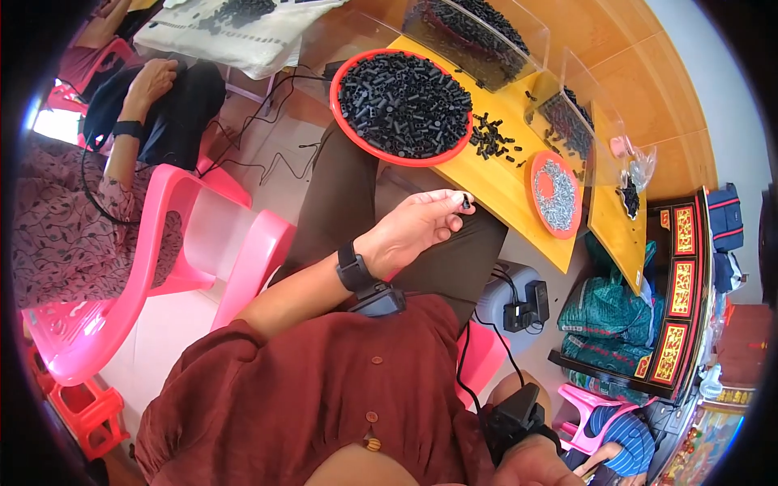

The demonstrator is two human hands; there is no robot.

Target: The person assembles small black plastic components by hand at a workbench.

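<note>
My left hand [421,223] is raised over my lap, thumb and fingertips pinched on a small black plastic piece [466,203]. Just ahead of it, a red-rimmed round basin [335,95] heaped with short black tubular pieces [405,105] overhangs the edge of the yellow table [519,206]. A loose scatter of black pieces [491,138] lies beside the basin. To its right sits an orange-red dish [545,188] of small silvery metal parts [557,202]. Down at the lower right edge is my right hand [539,466], cut off by the picture's rim, its fingers mostly out of sight.
Clear bins [486,61] of black pieces stand along the table's back. At left another person [97,211] sits near a pink plastic chair [158,235]. Black cables [271,105] trail over the floor. Green sacks [604,312] lie right, beside a dark carved cabinet [677,300].
</note>
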